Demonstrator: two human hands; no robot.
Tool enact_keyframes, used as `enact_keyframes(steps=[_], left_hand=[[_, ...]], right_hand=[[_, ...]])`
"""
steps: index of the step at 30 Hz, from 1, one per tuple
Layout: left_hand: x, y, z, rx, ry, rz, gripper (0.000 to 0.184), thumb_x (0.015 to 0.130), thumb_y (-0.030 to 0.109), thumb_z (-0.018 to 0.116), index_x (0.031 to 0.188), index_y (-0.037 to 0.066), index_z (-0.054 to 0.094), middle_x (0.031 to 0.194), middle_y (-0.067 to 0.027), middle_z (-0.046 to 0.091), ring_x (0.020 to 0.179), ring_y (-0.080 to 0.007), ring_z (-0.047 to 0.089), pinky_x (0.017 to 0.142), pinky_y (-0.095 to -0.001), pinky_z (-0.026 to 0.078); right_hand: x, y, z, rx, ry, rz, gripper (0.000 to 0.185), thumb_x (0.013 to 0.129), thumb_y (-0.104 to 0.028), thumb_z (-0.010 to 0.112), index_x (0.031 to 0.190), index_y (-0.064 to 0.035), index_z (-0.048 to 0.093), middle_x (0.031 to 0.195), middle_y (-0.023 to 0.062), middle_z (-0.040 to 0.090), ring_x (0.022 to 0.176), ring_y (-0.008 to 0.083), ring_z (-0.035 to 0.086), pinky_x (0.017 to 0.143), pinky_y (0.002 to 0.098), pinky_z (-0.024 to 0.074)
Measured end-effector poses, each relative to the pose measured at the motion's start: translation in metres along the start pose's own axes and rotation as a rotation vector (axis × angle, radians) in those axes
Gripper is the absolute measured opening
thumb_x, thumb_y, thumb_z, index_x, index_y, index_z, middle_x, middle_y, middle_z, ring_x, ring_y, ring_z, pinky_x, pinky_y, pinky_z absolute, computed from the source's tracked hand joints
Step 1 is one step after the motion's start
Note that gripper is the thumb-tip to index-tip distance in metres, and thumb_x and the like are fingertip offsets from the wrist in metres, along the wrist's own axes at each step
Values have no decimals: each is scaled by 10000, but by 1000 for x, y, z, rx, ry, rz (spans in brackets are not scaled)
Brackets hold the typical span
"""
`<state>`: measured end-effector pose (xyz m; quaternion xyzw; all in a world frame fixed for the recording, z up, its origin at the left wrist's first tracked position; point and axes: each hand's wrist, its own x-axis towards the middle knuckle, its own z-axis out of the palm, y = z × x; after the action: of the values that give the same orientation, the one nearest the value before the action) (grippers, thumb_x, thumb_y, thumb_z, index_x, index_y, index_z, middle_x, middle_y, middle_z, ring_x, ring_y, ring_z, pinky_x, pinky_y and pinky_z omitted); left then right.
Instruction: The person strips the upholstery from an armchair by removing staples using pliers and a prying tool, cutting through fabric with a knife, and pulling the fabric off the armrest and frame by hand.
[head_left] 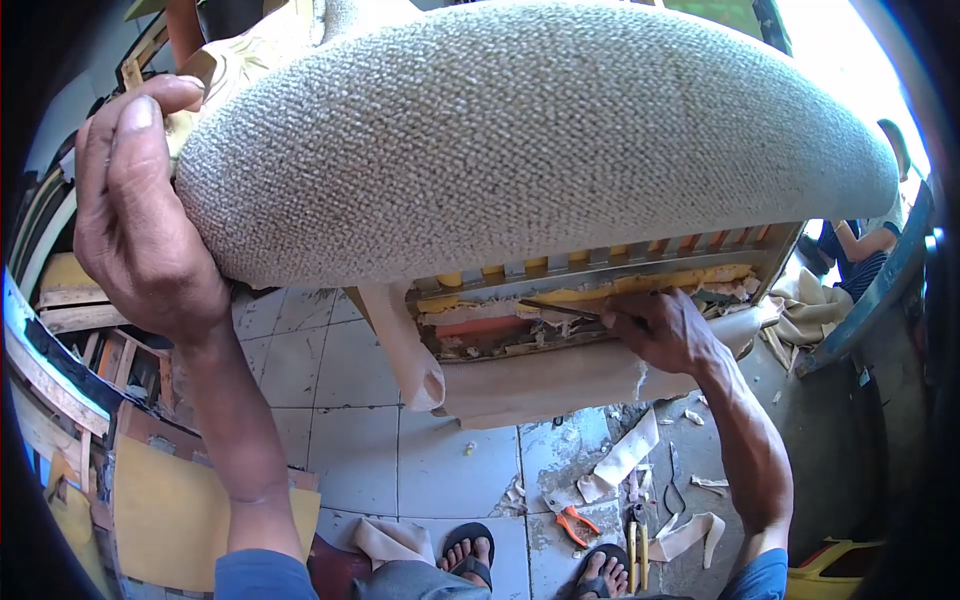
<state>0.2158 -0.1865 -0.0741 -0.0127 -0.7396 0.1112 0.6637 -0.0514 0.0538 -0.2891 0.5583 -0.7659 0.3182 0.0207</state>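
One cushion (540, 150): left hand (145, 220) touching, right hand (665, 330) below.

Between the left forearm (240, 430) and right forearm (750, 430), room runs down to the tiled floor (355, 440); the woven-covered cushion (550, 140) bars the way above, the fabric flap (560, 385) ahead.

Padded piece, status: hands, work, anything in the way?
Left hand against left end of padded piece. Right hand holding thin dark tool by yellow strip beneath. Pale fabric flap hangs just below, not covering the tool.
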Motion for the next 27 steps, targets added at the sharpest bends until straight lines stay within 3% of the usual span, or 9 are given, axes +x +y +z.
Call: enact_keyframes(steps=[2, 4, 6, 11, 13, 16, 20, 22, 27], left_hand=[[0, 6, 10, -144, 165, -24, 290, 975, 149, 490, 976, -35, 714, 990, -101, 697, 921, -184, 622, 911, -323, 461], [-1, 6, 11, -127, 187, -34, 313, 986, 146, 463, 967, -42, 712, 1000, -114, 691, 928, -190, 622, 916, -319, 456], [-2, 5, 9, -46, 115, -64, 400, 1010, 155, 325, 1065, -35, 672, 1060, -139, 689, 1053, -243, 626, 1030, -390, 442], [-2, 10, 14, -69, 151, -107, 441, 1010, 190, 292, 1100, -41, 656, 1065, -160, 690, 1055, -258, 639, 1034, -413, 462], [-3, 10, 16, -57, 168, -125, 450, 1013, 204, 288, 1108, -42, 652, 1066, -167, 689, 1053, -261, 644, 1032, -414, 469], [-4, 6, 14, -15, 181, -61, 456, 1016, 225, 292, 1121, -42, 647, 1066, -167, 686, 1035, -253, 651, 1009, -404, 482], [-5, 7, 18, -111, 206, -125, 465, 1024, 234, 285, 1136, -47, 640, 1069, -165, 681, 1020, -256, 654, 973, -412, 499], [-6, 5, 18, -121, 214, -105, 466, 1025, 232, 283, 1147, -50, 633, 1072, -172, 679, 1029, -262, 652, 998, -424, 490], [-5, 17, 23, -161, 238, -230, 491, 993, 234, 265, 1178, -51, 620, 1091, -193, 663, 1081, -283, 633, 1062, -427, 454]], right_hand=[[4, -3, -4, 37, 11, -12, 269, 940, -298, 653, 932, -47, 749, 642, 132, 648, 591, 308, 627, 595, 431, 481], [9, -13, -16, 13, -179, 164, 243, 940, -283, 646, 1047, -101, 767, 877, 191, 723, 809, 351, 695, 739, 453, 539], [10, -10, -14, -15, -172, 131, 248, 946, -287, 641, 1061, -107, 768, 885, 186, 727, 811, 350, 696, 742, 449, 540], [10, -9, -10, -21, -171, 115, 251, 955, -293, 638, 1072, -115, 771, 885, 176, 733, 813, 346, 701, 753, 435, 543], [8, -2, -5, 17, -69, 94, 301, 941, -324, 669, 841, -46, 726, 651, 132, 642, 607, 296, 616, 616, 425, 467], [9, 7, -1, 22, -69, 90, 275, 928, -297, 685, 833, -42, 721, 666, 134, 646, 614, 290, 613, 617, 423, 463], [14, 4, -8, 20, -100, 83, 245, 919, -299, 690, 897, -64, 754, 689, 137, 647, 626, 293, 612, 621, 429, 463], [15, 8, -8, 12, -130, 26, 220, 936, -290, 659, 985, -107, 770, 846, 178, 722, 785, 352, 699, 734, 445, 529], [16, 12, 3, 26, -106, 64, 213, 924, -275, 666, 935, -84, 758, 857, 182, 717, 787, 353, 696, 723, 455, 528]])
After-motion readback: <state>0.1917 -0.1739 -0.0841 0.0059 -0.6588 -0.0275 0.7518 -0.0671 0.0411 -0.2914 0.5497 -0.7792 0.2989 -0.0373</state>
